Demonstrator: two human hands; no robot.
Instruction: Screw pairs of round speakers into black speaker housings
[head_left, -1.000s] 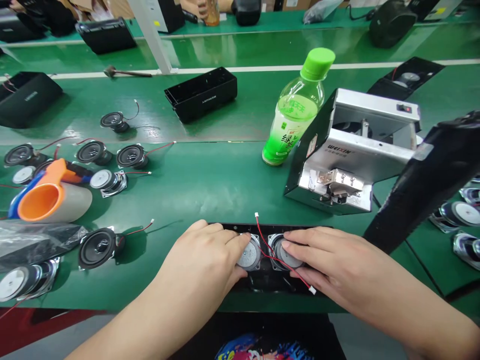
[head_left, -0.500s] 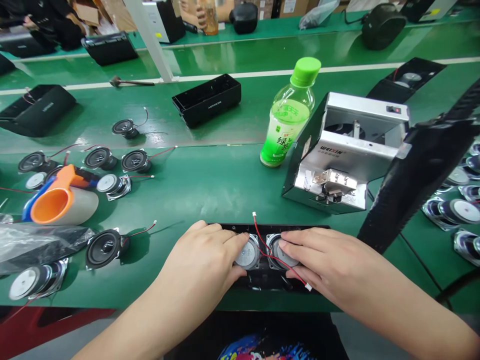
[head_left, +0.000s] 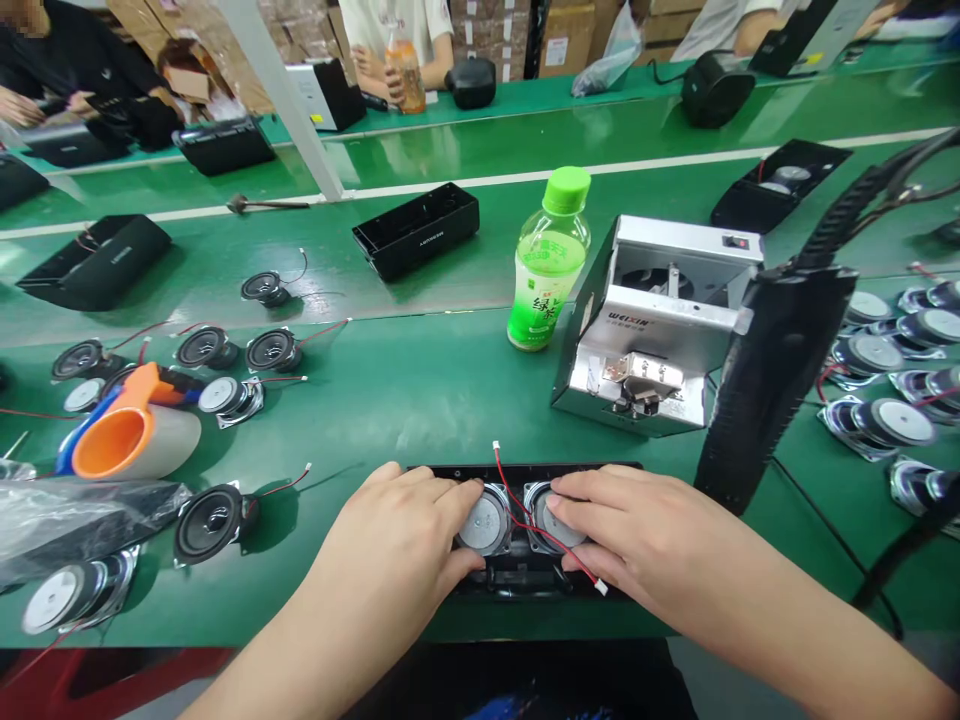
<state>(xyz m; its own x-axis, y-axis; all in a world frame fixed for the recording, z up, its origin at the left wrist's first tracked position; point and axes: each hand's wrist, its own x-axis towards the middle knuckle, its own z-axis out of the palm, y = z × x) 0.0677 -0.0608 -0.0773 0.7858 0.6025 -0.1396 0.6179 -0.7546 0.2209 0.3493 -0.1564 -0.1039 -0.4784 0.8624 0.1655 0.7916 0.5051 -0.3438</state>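
Two round speakers sit side by side, magnets facing up, in a black housing panel (head_left: 525, 582) at the table's near edge. My left hand (head_left: 409, 540) holds the left speaker (head_left: 484, 524) by its outer side, fingers above and thumb below. Around the right speaker (head_left: 564, 522) my right hand (head_left: 626, 525) is closed in the same way, with fingertips over its magnet. Thin red wires with white plugs (head_left: 517, 510) cross over both speakers. My hands hide the panel's two ends.
Several loose speakers (head_left: 212, 522) and a tape dispenser (head_left: 124, 440) lie left. A green-capped bottle (head_left: 547, 260) and a silver machine (head_left: 652, 330) stand ahead, with a black cable sleeve (head_left: 780, 380) beside them. More speakers (head_left: 892, 420) lie right. People sit across the table.
The camera view has tilted up slightly and shifted, showing more of the people opposite. Both hands stay on the two speakers, with little visible movement.
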